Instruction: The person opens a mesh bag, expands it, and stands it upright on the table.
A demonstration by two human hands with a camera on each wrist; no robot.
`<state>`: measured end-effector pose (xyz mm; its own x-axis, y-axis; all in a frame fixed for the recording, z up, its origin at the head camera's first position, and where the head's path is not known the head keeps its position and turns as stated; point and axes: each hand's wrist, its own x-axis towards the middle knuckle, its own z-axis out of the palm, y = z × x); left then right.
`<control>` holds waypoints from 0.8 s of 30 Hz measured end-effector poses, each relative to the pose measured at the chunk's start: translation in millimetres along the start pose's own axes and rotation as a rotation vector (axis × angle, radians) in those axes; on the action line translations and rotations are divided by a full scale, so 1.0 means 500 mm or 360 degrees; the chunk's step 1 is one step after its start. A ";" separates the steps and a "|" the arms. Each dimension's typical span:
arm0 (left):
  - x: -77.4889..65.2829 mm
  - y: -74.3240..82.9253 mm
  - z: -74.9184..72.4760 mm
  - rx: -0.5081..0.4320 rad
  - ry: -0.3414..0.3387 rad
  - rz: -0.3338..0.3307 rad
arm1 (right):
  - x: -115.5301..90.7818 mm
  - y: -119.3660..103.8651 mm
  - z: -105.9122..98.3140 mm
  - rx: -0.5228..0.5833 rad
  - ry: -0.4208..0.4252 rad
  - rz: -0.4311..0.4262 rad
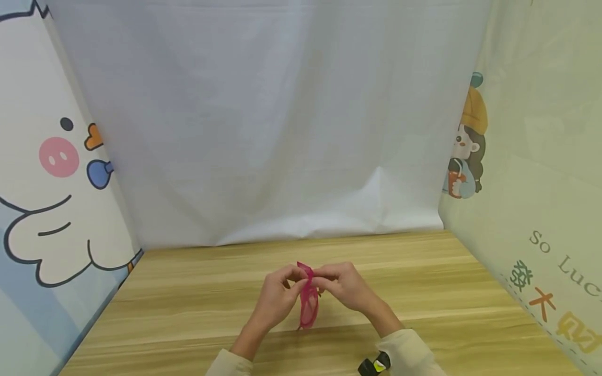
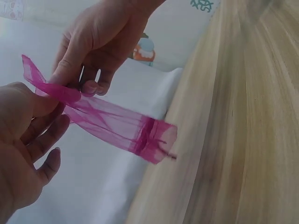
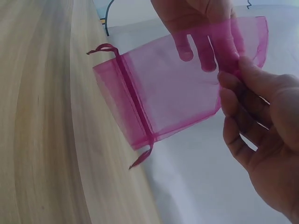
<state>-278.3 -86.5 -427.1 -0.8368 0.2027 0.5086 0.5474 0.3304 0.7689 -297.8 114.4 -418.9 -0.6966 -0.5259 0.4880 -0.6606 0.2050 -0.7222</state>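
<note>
A sheer pink drawstring bag [image 1: 309, 310] hangs upright over the table between the two hands. My left hand [image 1: 276, 296] pinches its upper part between thumb and forefinger. From the other side my right hand [image 1: 349, 288] pinches the same part, fingertips right beside the left ones. In the right wrist view the bag [image 3: 175, 88] spreads flat and looks empty, with the left hand's fingers showing through the mesh. Its dark pink drawstring [image 3: 133, 100] crosses near the lower end, a loop sticking out at each side. The left wrist view shows the bag gathered into folds at the pinch.
The wood-grain table [image 1: 188, 313] lies beneath the hands. A white curtain [image 1: 263, 130] hangs behind it, and printed cartoon panels [image 1: 531, 172] stand at both sides. Near the right sleeve [image 1: 409, 351] is a small black object [image 1: 374, 364] with a yellow-green patch.
</note>
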 end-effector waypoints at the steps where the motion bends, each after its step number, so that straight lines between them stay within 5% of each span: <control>1: 0.000 -0.001 0.000 0.0001 -0.0002 0.0008 | -0.001 0.000 -0.001 -0.0030 0.0024 -0.0008; 16: 0.002 -0.001 -0.018 0.0004 -0.0030 -0.0036 | -0.002 -0.003 -0.019 -0.0077 0.0092 0.0054; 24: -0.002 0.002 -0.014 -0.0130 -0.0070 -0.0135 | -0.003 0.004 -0.011 -0.0083 0.0134 -0.0005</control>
<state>-276.9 -93.0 -423.8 -0.8788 0.2180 0.4244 0.4724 0.2721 0.8383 -299.7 120.2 -418.2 -0.7140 -0.4558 0.5315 -0.6752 0.2475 -0.6949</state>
